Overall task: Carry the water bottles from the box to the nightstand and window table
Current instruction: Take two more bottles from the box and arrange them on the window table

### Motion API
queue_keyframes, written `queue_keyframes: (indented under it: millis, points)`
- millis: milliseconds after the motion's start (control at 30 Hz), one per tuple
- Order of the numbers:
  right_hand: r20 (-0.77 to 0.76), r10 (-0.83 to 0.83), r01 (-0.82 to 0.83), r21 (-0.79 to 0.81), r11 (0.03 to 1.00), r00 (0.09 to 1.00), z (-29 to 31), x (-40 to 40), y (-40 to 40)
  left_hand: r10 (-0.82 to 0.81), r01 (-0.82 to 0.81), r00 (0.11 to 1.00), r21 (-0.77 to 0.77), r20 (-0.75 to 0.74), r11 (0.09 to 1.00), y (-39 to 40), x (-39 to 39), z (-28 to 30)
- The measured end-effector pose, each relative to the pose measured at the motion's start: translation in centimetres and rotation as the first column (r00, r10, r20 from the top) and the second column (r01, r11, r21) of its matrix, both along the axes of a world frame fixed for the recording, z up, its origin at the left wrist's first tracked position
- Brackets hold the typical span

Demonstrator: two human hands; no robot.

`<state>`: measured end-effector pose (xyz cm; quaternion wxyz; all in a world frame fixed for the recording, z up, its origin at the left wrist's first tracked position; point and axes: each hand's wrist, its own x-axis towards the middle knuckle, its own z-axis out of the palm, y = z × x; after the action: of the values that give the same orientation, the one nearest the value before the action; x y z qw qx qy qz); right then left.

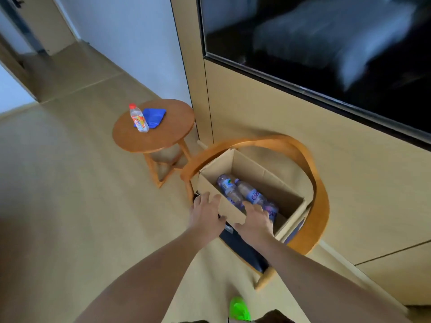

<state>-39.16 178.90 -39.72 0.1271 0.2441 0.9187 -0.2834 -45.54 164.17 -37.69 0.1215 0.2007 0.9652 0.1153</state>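
An open cardboard box (pixel 268 180) sits on the dark seat of a round-backed wooden chair (pixel 312 173). Several clear water bottles (pixel 245 193) with purple-blue labels lie inside it. My left hand (pixel 206 212) rests flat on the outside of the box's near wall, fingers spread. My right hand (pixel 255 219) reaches over the same wall into the box, its fingers spread above the nearest bottle and closed on nothing.
A small round wooden table (pixel 172 134) stands left of the chair, with a red-capped bottle (pixel 139 118) and a blue cloth (pixel 152 116) on it. A dark TV screen (pixel 326 54) hangs on the beige wall panel. A green slipper (pixel 239 308) shows below.
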Motion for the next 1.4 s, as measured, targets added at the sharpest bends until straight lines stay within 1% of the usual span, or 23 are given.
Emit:
queue_keyframes:
  millis: [167, 333, 433, 567, 733, 867, 967, 1067, 1133, 1200, 1300, 1400]
  points:
    - [0.064, -0.117, 0.119, -0.033, 0.992, 0.991, -2.1, -4.4, 1.4, -0.085, 0.086, 0.995, -0.009, 0.054, 0.996, 2.2, -6.5, -2.2]
    - [0.134, -0.283, 0.291, -0.046, 0.956, 0.950, -5.2, -8.7, 2.0, -0.241, 0.248, 0.960, -0.033, 0.144, 0.968, 4.4, -13.0, -6.5]
    - [0.198, -0.410, 0.428, -0.053, 0.902, 0.890, -6.7, -10.6, 1.6, -0.356, 0.367, 0.916, -0.029, 0.184, 0.930, 5.3, -16.3, -9.1]
    - [0.297, -0.546, 0.583, -0.048, 0.811, 0.784, -7.8, -12.2, 0.4, -0.525, 0.538, 0.830, -0.021, 0.187, 0.843, 6.2, -20.2, -10.7]
    - [0.359, -0.662, 0.722, -0.052, 0.690, 0.658, -9.1, -14.0, 0.4, -0.620, 0.636, 0.756, -0.012, 0.212, 0.772, 8.2, -25.1, -12.2]
    - [0.395, -0.705, 0.774, -0.028, 0.632, 0.590, -10.7, -14.5, 1.7, -0.668, 0.694, 0.701, -0.025, 0.250, 0.719, 9.7, -27.2, -14.2]
    - [0.416, -0.724, 0.805, -0.033, 0.593, 0.550, -12.6, -14.6, 3.3, -0.683, 0.717, 0.678, -0.042, 0.272, 0.696, 10.9, -27.9, -16.0]
    - [0.432, -0.743, 0.832, -0.032, 0.554, 0.512, -15.3, -14.8, 5.4, -0.695, 0.737, 0.659, -0.060, 0.289, 0.673, 12.7, -28.4, -18.4]
    - [0.454, -0.742, 0.840, -0.024, 0.543, 0.493, -17.7, -14.6, 6.9, -0.706, 0.756, 0.641, -0.091, 0.300, 0.648, 13.7, -28.8, -20.4]
    - [0.471, -0.736, 0.839, -0.019, 0.543, 0.487, -20.2, -14.5, 8.3, -0.699, 0.756, 0.644, -0.117, 0.312, 0.644, 14.5, -29.1, -22.4]
    - [0.493, -0.744, 0.837, 0.054, 0.544, 0.452, -23.3, -14.4, 10.0, -0.680, 0.756, 0.644, -0.159, 0.349, 0.635, 15.0, -29.6, -25.1]
    - [0.462, -0.781, 0.840, 0.127, 0.528, 0.421, -25.9, -14.3, 10.8, -0.698, 0.775, 0.630, -0.214, 0.340, 0.594, 14.9, -30.1, -27.6]
